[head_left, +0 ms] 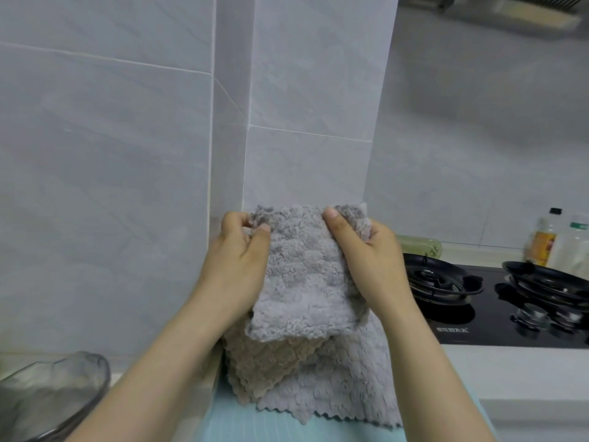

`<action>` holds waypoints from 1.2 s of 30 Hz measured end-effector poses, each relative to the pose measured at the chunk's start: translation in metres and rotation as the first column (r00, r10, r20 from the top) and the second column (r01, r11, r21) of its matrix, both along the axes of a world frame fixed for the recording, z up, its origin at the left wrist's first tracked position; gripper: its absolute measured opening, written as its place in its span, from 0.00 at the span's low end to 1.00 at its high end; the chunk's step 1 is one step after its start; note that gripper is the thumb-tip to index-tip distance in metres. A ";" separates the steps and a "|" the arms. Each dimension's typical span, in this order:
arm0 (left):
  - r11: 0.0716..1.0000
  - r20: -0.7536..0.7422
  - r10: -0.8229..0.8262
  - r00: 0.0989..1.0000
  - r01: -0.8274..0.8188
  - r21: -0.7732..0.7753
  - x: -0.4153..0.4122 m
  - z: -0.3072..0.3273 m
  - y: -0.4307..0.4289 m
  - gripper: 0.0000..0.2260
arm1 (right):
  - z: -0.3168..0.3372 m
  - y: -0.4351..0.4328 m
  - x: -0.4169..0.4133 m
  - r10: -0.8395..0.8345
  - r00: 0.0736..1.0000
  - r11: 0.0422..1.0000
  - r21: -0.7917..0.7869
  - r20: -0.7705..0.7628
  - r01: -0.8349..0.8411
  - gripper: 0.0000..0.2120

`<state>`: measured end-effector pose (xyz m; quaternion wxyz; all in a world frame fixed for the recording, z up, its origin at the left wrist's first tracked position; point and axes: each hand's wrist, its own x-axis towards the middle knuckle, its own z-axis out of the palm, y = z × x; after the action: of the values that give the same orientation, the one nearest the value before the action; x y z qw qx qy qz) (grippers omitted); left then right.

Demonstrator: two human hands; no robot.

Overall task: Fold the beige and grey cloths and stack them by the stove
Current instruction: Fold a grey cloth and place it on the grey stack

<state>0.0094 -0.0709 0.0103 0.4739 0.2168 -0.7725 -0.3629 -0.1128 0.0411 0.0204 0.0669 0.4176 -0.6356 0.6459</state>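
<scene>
I hold a fluffy grey cloth [302, 275] up in front of the tiled wall, folded over so its lower edge hangs free. My left hand [237, 266] pinches its top left corner between thumb and fingers. My right hand [366, 260] grips its top right edge, thumb in front. Below them a beige cloth [261, 365] lies on another grey cloth [347, 387], which is spread flat on the pale blue mat [242, 425]. The black gas stove [497, 298] sits to the right.
A clear glass bowl [54, 393] stands at the lower left by the wall. Bottles [548, 240] stand behind the stove, and a green bottle [420, 245] lies near its back left corner. White counter [510, 371] runs in front of the stove.
</scene>
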 end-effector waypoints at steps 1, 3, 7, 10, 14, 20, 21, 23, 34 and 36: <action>1.000 0.006 -0.003 1.000 0.003 -0.004 0.000 -0.001 0.001 0.15 | 0.000 -0.001 0.001 -0.018 1.000 1.000 -0.012 -0.011 0.018 0.24; 0.999 -0.057 -0.010 0.998 0.008 -0.039 -0.001 -0.002 0.005 0.15 | 0.000 -0.002 0.001 -0.031 0.999 0.999 -0.036 0.010 0.032 0.26; 0.984 -0.254 -0.032 0.967 -0.015 -0.179 -0.002 -0.004 0.013 0.08 | 0.000 0.000 -0.001 -0.129 0.992 0.991 -0.020 -0.003 0.129 0.27; 0.960 -0.236 -0.017 0.972 -0.050 -0.275 -0.001 -0.003 0.012 0.04 | 0.002 0.000 0.000 -0.154 0.988 0.988 -0.016 0.005 0.154 0.27; 0.983 -0.207 -0.066 0.976 0.028 -0.183 0.001 -0.002 0.009 0.05 | -0.001 -0.003 -0.003 -0.124 0.988 0.992 0.000 0.088 0.125 0.30; 0.979 -0.048 -0.200 0.979 0.198 -0.038 0.007 -0.002 0.000 0.20 | 0.004 0.000 -0.013 0.315 0.836 0.949 -0.131 0.450 -0.287 0.20; 0.980 -0.049 -0.197 0.979 0.194 -0.049 0.007 -0.002 0.000 0.23 | 0.005 0.001 -0.012 0.345 0.831 0.938 -0.139 0.436 -0.317 0.19; 0.980 -0.062 -0.195 0.979 0.191 -0.060 0.005 -0.003 -0.001 0.25 | 0.000 -0.003 -0.011 0.290 0.890 0.957 -0.103 0.351 -0.271 0.24; 0.984 -0.102 -0.178 0.979 0.179 0.000 0.002 -0.004 0.003 0.23 | -0.005 0.003 -0.002 -0.073 0.996 0.997 -0.043 -0.054 0.070 0.10; 0.982 -0.087 -0.187 0.979 0.188 0.003 -0.001 0.009 0.010 0.23 | 0.005 0.010 -0.003 -0.074 0.997 0.996 -0.054 0.001 0.074 0.10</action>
<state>0.0080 -0.0613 0.0191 0.4693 0.1298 -0.7663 -0.4191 -0.1163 0.0507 0.0257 0.1026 0.3921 -0.6330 0.6596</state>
